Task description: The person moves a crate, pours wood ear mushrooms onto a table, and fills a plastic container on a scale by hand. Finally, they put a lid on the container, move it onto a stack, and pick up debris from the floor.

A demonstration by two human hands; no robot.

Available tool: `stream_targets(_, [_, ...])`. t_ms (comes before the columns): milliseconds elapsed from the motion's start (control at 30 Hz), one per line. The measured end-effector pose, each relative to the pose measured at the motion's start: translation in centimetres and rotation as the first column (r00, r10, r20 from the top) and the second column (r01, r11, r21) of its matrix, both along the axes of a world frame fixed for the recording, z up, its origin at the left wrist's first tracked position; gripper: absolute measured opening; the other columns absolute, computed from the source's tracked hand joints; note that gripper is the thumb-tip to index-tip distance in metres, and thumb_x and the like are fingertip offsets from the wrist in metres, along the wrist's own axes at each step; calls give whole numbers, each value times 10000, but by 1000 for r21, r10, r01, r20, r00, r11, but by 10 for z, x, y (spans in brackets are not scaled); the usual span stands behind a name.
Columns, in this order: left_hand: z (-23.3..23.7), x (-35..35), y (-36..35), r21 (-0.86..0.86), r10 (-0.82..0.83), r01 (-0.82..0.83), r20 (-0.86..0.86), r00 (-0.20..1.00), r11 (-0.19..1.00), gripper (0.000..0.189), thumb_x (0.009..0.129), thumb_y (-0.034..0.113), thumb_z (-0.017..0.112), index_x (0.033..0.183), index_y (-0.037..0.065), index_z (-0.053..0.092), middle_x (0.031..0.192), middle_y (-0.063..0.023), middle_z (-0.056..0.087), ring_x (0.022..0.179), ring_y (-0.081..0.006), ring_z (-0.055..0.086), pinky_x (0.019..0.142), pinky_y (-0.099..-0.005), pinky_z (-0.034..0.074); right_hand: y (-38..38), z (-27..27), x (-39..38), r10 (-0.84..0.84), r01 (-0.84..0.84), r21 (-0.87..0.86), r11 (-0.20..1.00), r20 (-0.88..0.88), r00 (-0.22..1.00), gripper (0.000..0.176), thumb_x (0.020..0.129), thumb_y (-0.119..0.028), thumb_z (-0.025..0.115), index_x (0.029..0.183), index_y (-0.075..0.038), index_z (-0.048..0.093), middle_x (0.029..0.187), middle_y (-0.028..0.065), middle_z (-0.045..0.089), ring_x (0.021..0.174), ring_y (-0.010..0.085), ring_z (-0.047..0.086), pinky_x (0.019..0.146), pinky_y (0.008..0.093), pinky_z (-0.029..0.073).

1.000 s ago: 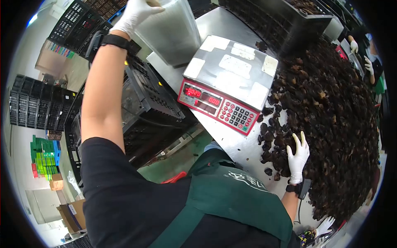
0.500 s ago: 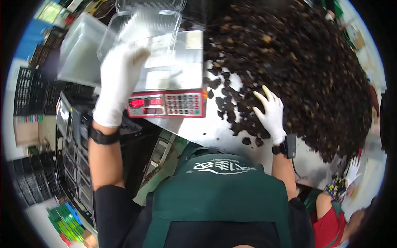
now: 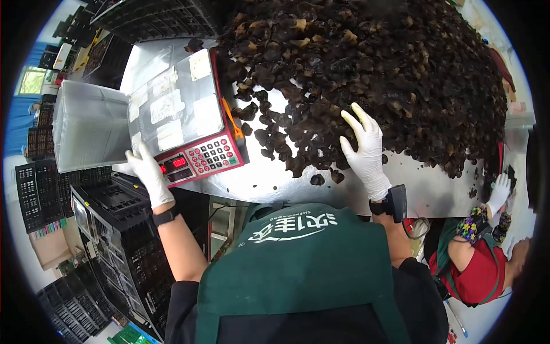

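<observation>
My left hand [image 3: 148, 174], in a white glove, is at the lower left corner of the digital scale [image 3: 197, 157], with its fingers apart. Its fingertips are close to the bottom edge of a stack of clear plastic containers [image 3: 91, 126]; whether they touch is not plain. Taped patches cover the scale's metal platform [image 3: 172, 106], and the red display reads 0.00. My right hand [image 3: 365, 152], gloved in white, has spread fingers and hovers by the near edge of a large heap of dark wood ear mushrooms [image 3: 366, 69].
Loose mushroom pieces [image 3: 318, 179] lie on the metal table [image 3: 275, 186]. Black crates [image 3: 154, 20] stand behind the scale, and more crates [image 3: 137, 241] are stacked to the left. At the right, a co-worker in red [image 3: 478, 269] reaches a gloved hand [image 3: 499, 192] toward the heap.
My left hand has moved down and left, away from the clear clamshell box over the scale; the platform now shows uncovered. My right hand stays by the heap. The view has shifted.
</observation>
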State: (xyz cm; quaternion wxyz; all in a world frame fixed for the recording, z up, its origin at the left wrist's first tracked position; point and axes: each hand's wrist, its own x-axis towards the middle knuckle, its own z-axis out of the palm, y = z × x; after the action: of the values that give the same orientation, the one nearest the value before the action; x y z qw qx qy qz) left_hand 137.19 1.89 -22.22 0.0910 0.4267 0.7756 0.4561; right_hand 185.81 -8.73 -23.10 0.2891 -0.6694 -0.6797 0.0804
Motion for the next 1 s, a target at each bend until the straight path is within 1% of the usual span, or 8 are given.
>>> stream_targets(33, [-2, 4, 0, -98, 37, -61, -234, 971, 993, 651, 991, 369, 476, 1389, -132, 356, 1392, -337, 436, 1317, -402, 425, 1090, -437, 345, 5, 0, -3, 20, -20, 16, 1000, -7, 1000, 541, 763, -118, 692, 1293, -132, 585, 1395, 104, 493, 1243, 305, 466, 1061, 446, 346])
stream_targets(200, [-5, -4, 1, 8, 120, -122, -241, 963, 993, 670, 995, 426, 443, 1385, -115, 377, 1387, -324, 445, 1292, -418, 439, 1084, -444, 346, 77, 5, -46, 305, -279, 164, 946, -158, 939, 374, 809, -141, 646, 1178, -78, 639, 1217, 133, 619, 1083, 317, 587, 943, 415, 467])
stream_targets(267, [0, -9, 6, 50, 261, -256, -220, 940, 965, 658, 996, 427, 439, 1372, -111, 397, 1368, -317, 465, 1282, -423, 445, 1078, -442, 353, 119, 2, -81, 349, -342, 74, 937, -165, 922, 358, 848, -159, 598, 1194, -73, 628, 1184, 141, 626, 1062, 322, 598, 915, 411, 491])
stream_targets(467, [-11, -12, 6, 8, 98, -99, 103, 990, 995, 575, 1023, 392, 391, 1281, -110, 503, 1281, -259, 546, 1196, -339, 511, 1003, -388, 389, 200, -53, -152, 478, -477, -43, 878, 22, 878, 266, 804, -120, 633, 1067, -133, 671, 986, 87, 607, 939, 275, 616, 791, 381, 515])
stream_targets(767, [18, 30, -20, 62, 94, -131, 419, 903, 989, 630, 1019, 412, 400, 1436, -57, 339, 1448, -199, 377, 1300, -300, 422, 1078, -381, 345, 169, -1, -84, 185, -277, -77, 958, -570, 800, 144, 843, -85, 626, 972, -69, 688, 919, 56, 672, 755, 154, 625, 712, 278, 498])
stream_targets(867, [15, 32, -33, 89, 97, -97, 4, 995, 991, 539, 990, 242, 511, 1433, -25, 359, 1438, -216, 370, 1323, -326, 391, 1108, -418, 308, 124, 27, -40, 40, -271, -180, 946, -762, 647, 193, 886, -83, 611, 1057, -14, 670, 961, 20, 681, 798, 96, 606, 735, 245, 485])
stream_targets(933, [41, 73, -36, 237, 67, 86, -570, 819, 968, 539, 926, 93, 578, 1416, -14, 381, 1436, -230, 365, 1323, -352, 385, 1110, -462, 299, 87, 31, -8, -83, -280, -259, 924, -853, 516, 221, 909, -78, 582, 1109, -6, 643, 1020, 25, 668, 865, 103, 612, 749, 246, 488])
stream_targets(1000, [60, 111, -35, 159, -216, 419, -665, 715, 894, 499, 802, -36, 609, 1293, 5, 530, 1333, -189, 505, 1291, -356, 437, 1105, -485, 293, 49, 34, 10, -237, -215, -337, 917, -891, 387, 239, 932, -68, 540, 1151, -11, 615, 1088, 46, 650, 923, 110, 612, 763, 258, 504])
